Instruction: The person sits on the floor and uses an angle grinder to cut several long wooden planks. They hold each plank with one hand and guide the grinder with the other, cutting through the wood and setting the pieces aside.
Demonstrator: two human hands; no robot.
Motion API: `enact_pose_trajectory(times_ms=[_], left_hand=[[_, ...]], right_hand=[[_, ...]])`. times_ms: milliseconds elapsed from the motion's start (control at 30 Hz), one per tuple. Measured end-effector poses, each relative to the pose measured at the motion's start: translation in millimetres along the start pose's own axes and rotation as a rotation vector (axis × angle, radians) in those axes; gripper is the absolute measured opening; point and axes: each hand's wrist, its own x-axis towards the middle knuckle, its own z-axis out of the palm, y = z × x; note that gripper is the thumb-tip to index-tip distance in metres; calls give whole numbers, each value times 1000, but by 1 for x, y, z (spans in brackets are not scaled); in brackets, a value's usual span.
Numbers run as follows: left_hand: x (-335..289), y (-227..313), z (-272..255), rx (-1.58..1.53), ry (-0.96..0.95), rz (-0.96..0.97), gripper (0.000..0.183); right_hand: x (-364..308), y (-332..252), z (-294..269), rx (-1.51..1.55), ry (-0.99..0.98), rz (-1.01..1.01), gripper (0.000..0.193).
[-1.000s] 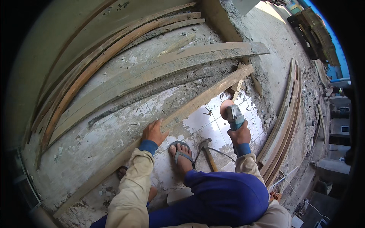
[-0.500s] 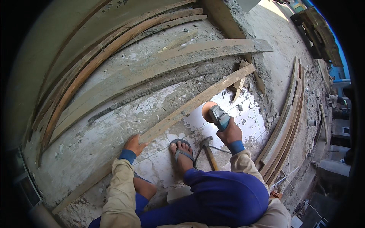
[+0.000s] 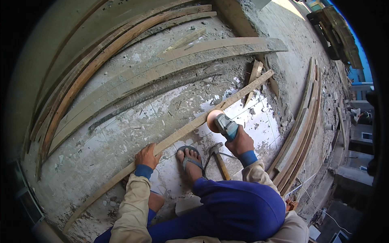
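A long wooden batten [image 3: 182,133] lies slantwise across the dusty tiles, one end far right, the other near left. My left hand [image 3: 148,156] is closed around it left of the middle. In my right hand [image 3: 240,140] is a teal and grey angle grinder [image 3: 227,127]. Its round orange-brown disc [image 3: 214,121] is right beside the batten's near edge; whether they touch, I cannot tell. A claw hammer [image 3: 221,162] with a wooden handle rests on the floor below the grinder. My sandalled foot [image 3: 191,163] stands between the two hands.
A wide, cement-smeared board [image 3: 170,62] and a ribbed metal bar [image 3: 156,95] lie beyond the batten. Long timbers [image 3: 101,60] line the left wall, and more timbers [image 3: 300,125] are stacked on the right. Short wood pieces [image 3: 253,79] sit near the batten's far end.
The batten has turned in my left hand and shows a narrower face. My right hand has brought the grinder slightly left, its disc closer to the batten's edge.
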Motion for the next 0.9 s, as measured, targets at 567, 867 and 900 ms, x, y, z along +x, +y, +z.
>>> enact_pose_trajectory(times_ms=[567,867,900], left_hand=[[-21,15,10,102,153,68,54],[-22,15,11,72,197,99,54],[-22,14,11,56,226,119,52]], right_hand=[[3,7,-7,-53,-74,59,65],[1,3,-8,-59,-77,92,63],[1,2,-8,-68,-79,94,61]])
